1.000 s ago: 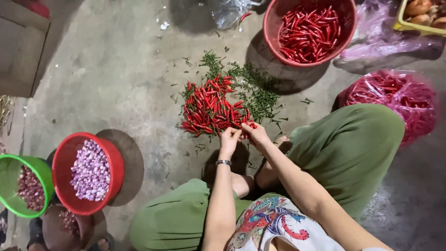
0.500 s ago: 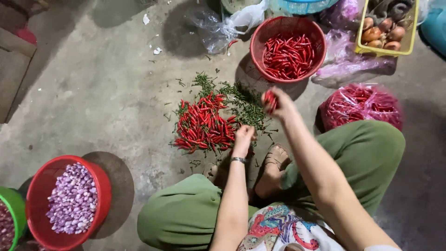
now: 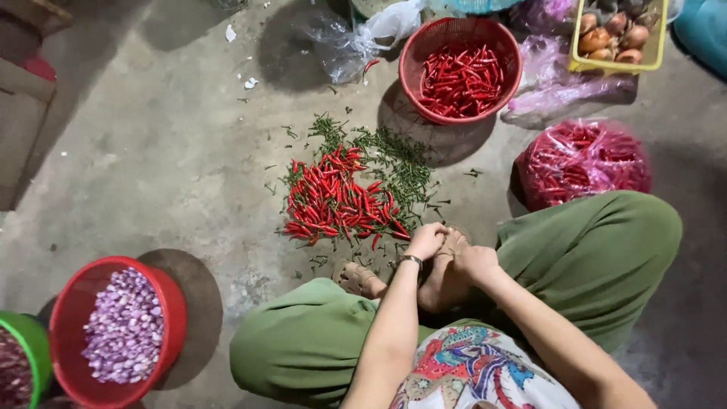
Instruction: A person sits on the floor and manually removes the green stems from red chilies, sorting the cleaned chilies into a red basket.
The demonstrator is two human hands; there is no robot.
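Seated low on a bare concrete floor [image 3: 136,151], knees in green trousers spread either side. Left hand [image 3: 425,241] and right hand [image 3: 475,262] drawn close together just above the sandalled feet, at the near edge of the pile of red chillies [image 3: 337,198]; fingers curled inward, but impossible to tell whether pinching a chilli or closed on nothing. Beside and behind the pile, a scatter of green stems [image 3: 397,163], loose on the floor. Beyond that, a red basket [image 3: 415,72] partly filled with stemless-looking chillies. To the right, a pink plastic bag [image 3: 583,163] bulging with more red chillies, apparently untouched. Judging by this: a fair share stemmed and binned, a good heap on the floor plus the whole bag left, so probably under half done. Farther out: a yellow crate [image 3: 575,45] of brown onions at the top right, crumpled clear plastic [image 3: 348,38] at the top, a red tub [image 3: 170,303] of small purple shallots at the lower left, a green tub [image 3: 34,344] touching it. Dim, grey, stained surface, hard shadows under every container
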